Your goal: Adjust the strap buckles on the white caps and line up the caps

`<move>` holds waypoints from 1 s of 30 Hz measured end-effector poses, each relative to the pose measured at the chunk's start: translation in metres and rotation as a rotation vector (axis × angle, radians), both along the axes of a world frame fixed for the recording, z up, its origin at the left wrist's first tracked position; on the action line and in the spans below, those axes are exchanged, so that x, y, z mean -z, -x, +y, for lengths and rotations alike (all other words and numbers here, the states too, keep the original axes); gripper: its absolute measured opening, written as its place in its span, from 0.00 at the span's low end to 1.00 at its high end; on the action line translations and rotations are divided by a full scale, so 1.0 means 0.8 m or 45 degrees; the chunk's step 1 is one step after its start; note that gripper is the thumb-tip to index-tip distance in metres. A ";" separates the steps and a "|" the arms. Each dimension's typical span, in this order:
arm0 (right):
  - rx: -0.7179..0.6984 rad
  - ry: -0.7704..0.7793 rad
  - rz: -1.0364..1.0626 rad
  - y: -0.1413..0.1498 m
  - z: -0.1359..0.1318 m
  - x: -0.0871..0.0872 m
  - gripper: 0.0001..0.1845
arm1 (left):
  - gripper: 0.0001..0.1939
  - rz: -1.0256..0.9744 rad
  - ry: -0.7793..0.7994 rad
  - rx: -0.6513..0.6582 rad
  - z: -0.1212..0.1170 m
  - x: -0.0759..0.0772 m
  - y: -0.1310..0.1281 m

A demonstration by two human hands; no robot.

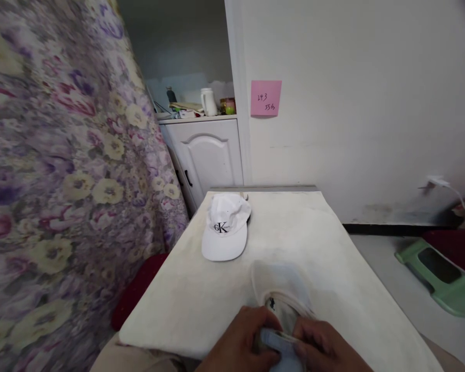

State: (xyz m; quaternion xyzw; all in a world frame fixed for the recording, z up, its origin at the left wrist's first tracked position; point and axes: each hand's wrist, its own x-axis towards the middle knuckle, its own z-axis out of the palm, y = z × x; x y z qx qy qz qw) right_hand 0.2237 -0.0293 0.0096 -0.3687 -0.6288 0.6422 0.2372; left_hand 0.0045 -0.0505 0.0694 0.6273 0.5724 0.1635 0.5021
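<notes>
Both my hands are at the near edge of a white table (333, 248). My left hand (238, 338) and my right hand (327, 343) are closed on the back of a pale cap (281, 287) that lies upside down, its brim pointing away from me and blurred by motion. The fingers pinch a light blue strap part between them. A second white cap (225, 227) with a black logo rests upright farther back on the table, left of centre, apart from both hands.
A floral curtain (62, 170) hangs along the left. A white cabinet (207, 152) with a jug and jars stands behind. A pink note (265, 97) is stuck on the wall. A green stool (436, 274) sits on the floor at right.
</notes>
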 end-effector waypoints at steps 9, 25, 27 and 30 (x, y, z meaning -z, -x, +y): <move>0.067 0.042 0.144 0.010 -0.001 -0.009 0.24 | 0.19 -0.112 -0.053 -0.070 0.002 0.007 -0.006; 0.069 0.154 0.462 -0.002 0.004 -0.001 0.24 | 0.18 -0.359 -0.616 0.093 -0.003 0.068 -0.011; 0.063 0.178 0.473 -0.003 0.004 0.000 0.25 | 0.16 -0.359 -0.563 0.045 -0.004 0.070 -0.012; 0.093 0.143 0.443 -0.003 0.004 0.001 0.23 | 0.15 -0.278 -0.526 0.014 -0.004 0.066 -0.015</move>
